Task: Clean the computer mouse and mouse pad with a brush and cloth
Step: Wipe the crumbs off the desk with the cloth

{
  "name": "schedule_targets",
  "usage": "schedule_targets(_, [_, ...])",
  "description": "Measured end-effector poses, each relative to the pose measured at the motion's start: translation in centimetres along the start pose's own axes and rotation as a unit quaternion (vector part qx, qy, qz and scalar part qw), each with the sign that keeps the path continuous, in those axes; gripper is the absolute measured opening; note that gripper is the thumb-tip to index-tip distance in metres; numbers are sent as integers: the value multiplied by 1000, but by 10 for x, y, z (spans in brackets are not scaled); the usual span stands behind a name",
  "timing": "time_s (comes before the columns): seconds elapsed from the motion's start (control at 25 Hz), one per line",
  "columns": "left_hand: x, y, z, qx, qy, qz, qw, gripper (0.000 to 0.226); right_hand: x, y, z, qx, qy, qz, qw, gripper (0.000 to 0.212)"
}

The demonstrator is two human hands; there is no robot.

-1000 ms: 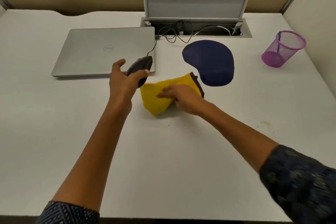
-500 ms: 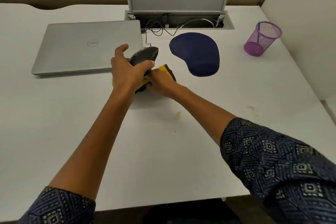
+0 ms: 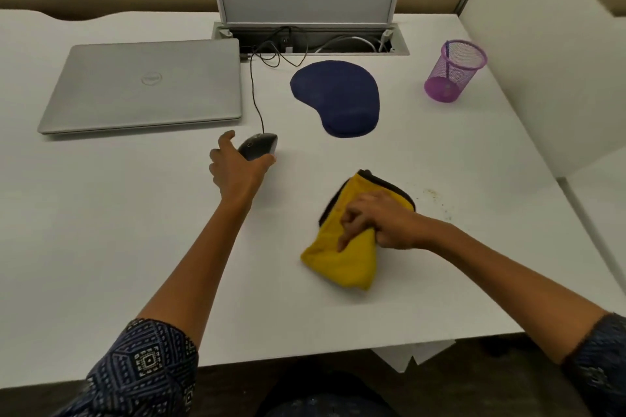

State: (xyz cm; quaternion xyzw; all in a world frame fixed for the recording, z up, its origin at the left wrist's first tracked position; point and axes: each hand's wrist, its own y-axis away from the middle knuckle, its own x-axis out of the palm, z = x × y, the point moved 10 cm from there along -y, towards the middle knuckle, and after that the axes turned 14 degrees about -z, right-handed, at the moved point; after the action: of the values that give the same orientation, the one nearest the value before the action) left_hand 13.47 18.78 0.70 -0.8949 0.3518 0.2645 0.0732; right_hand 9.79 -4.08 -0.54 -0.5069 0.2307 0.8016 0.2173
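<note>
Your left hand grips the mouse on the desk, right hand fingers bunched on the cloth well apart; likely wipe step, so bring them together.

An office cubicle. A white bench sits between partition walls, with a closed laptop at ten o'clock. A flip-up cable hatch stands at twelve, a mesh pen cup at two.

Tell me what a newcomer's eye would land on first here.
The bright yellow cloth at centre right of the white desk, pressed down by the right hand. Next, the left hand wrapped around the dark wired mouse just in front of the closed silver laptop. The navy mouse pad lies bare behind them.
</note>
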Motion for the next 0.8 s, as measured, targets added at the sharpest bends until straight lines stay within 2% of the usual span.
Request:
schedule_targets(0.12, [11,13,3,11,-21,-21,999,85,-20,28,-20,24,-49,-30,998,62])
schedule_targets(0.2, [17,21,3,20,-28,-33,999,84,-62,23,-25,34,-98,-97,990,57])
schedule_targets(0.32, [25,29,5,53,-32,-38,997,83,-150,9,-50,82,-185,-223,954,51])
schedule_targets(0.44, [28,29,5,88,-33,-45,995,85,-209,3,-100,130,-172,-292,932,49])
schedule_targets(0.52, [30,28,4,101,-40,-52,993,84,-201,5,-147,195,-113,-295,929,54])
schedule_targets(0.64, [31,30,3,115,-53,-56,990,86,-126,19,-201,299,-84,-253,916,58])
schedule_targets(0.72, [29,35,2,144,-84,-71,983,86,-76,25,-198,317,-70,-235,916,59])
schedule_targets(0.8, [26,46,1,186,-104,-85,973,82,-47,32,-158,287,-82,-231,926,61])
